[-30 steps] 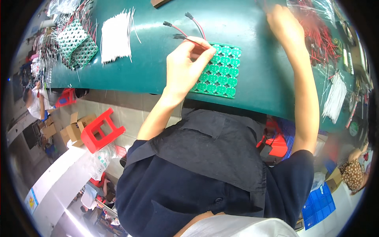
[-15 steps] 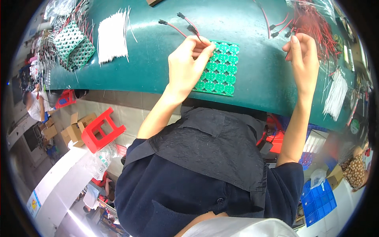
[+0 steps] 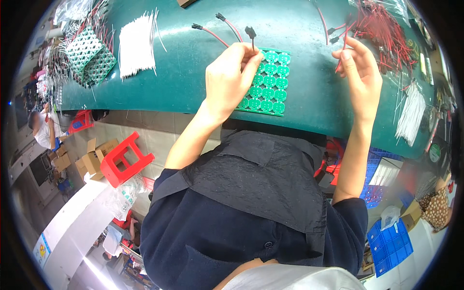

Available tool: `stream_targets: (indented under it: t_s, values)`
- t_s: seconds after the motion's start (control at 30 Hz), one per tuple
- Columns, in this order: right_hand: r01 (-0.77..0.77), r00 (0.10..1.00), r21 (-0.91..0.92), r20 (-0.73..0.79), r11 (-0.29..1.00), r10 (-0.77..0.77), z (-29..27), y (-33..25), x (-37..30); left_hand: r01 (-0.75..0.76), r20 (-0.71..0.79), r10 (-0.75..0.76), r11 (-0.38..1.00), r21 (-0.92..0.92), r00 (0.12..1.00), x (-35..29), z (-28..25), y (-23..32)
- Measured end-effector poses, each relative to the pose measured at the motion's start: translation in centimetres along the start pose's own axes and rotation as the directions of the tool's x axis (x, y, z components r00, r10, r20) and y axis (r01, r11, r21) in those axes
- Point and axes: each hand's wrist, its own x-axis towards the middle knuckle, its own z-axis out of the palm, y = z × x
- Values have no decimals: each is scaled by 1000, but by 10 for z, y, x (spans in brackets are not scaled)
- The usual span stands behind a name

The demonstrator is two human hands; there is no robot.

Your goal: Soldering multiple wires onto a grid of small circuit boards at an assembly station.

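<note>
My left hand [image 3: 224, 79] is closed in a pinch at the top left corner of a green circuit board panel [image 3: 268, 81] made of rows of round boards. A dark wire lead with a black connector [image 3: 250, 33] rises from its fingertips. Two more red leads with black plugs [image 3: 220, 17] stick out beyond that hand; their lower ends are hidden behind it. Off to the right, my right hand [image 3: 360, 72] pinches a thin red wire lead [image 3: 344, 44] in the air above the table, beside a few loose red leads with black plugs [image 3: 333, 38].
A heap of red wires [image 3: 384, 36] lies at the far right. White wire bundles rest at the left [image 3: 137, 46] and right [image 3: 411, 113]. Stacked green panels [image 3: 92, 55] sit at the far left of the green table [image 3: 188, 63]. A red stool [image 3: 125, 159] stands below left.
My right hand has moved slightly left, and a red lead now shows in its fingers. At my left hand the black connector now points upward. The panel has shifted a little left.
</note>
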Motion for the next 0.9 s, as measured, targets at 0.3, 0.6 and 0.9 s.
stream_targets:
  t_s: [0.3, 0.6, 0.9]
  values:
    - [-152, 987, 238, 94, 959, 133, 28, -22, -11, -10, 22, 7, 993, 114, 1000, 3, 3, 4]
    - [-141, 972, 123, 207, 982, 114, 44, -24, -14, 70, 137, -88, 989, 127, 987, 8, -11, 22]
    - [174, 906, -203, 416, 964, -76, 46, -27, 17, 516, 496, -273, 723, -459, 824, 5, -18, 25]
